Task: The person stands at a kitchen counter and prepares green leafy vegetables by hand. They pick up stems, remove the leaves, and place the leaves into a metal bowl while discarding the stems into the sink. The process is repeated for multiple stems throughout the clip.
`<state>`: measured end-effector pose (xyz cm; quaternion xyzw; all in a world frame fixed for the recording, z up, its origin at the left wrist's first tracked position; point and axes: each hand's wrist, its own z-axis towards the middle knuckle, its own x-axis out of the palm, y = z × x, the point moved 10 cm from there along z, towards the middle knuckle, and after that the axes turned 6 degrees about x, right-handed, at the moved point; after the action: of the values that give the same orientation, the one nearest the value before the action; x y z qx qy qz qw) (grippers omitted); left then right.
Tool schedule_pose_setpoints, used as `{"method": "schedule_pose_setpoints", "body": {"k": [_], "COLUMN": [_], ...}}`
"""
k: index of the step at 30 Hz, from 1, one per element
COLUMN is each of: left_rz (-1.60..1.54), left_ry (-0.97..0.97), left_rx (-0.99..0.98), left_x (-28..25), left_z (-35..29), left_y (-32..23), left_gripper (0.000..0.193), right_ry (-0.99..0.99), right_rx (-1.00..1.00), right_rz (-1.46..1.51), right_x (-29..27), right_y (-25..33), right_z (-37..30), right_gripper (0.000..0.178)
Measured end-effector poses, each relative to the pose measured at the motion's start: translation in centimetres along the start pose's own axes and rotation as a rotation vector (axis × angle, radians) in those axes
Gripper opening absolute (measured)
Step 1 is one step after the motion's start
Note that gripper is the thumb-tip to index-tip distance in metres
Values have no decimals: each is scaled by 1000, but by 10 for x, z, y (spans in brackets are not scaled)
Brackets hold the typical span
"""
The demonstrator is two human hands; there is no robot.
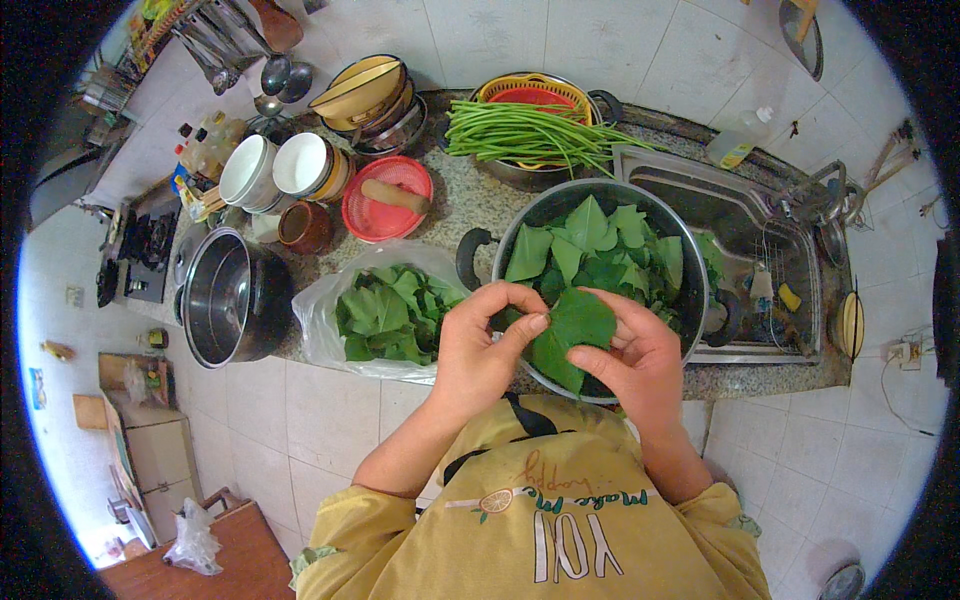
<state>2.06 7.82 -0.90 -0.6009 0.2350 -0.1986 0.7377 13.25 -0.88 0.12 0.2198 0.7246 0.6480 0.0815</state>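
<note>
A broad green leaf [572, 330] is held up between my two hands, over the near side of a large dark pot [540, 203]. My left hand [482, 345] has its thumb and forefinger pinched together at the leaf's left edge. On the other side, my right hand [642, 362] grips the leaf between thumb and fingers. Many loose green leaves [590, 240] fill the pot below. To the left of the pot, close to my left hand, lies an open clear plastic bag [320, 325] holding more green leaves [390, 310].
A steel sink [735, 185] adjoins the pot on the right. Behind it, long green stems [530, 132] lie across a yellow basket [540, 82]. An empty black pot [235, 300], a red strainer [375, 230] with a wooden pestle [395, 195] and white bowls [300, 163] stand left.
</note>
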Motion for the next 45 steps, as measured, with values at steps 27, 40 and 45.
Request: {"method": "schedule_pose_setpoints", "body": {"k": [27, 40, 45], "left_rz": [-435, -266, -221], "left_ry": [-134, 127, 56], "left_rx": [-188, -209, -155], "left_x": [-5, 33, 43], "left_z": [-5, -8, -11], "left_y": [27, 14, 11], "left_gripper": [8, 11, 10], "right_ry": [-360, -104, -217], "right_rx": [-322, -250, -126], "right_rz": [33, -201, 264], "right_x": [-58, -38, -69], "right_y": [23, 11, -15], "right_z": [-16, 18, 15], "right_gripper": [13, 9, 8]}}
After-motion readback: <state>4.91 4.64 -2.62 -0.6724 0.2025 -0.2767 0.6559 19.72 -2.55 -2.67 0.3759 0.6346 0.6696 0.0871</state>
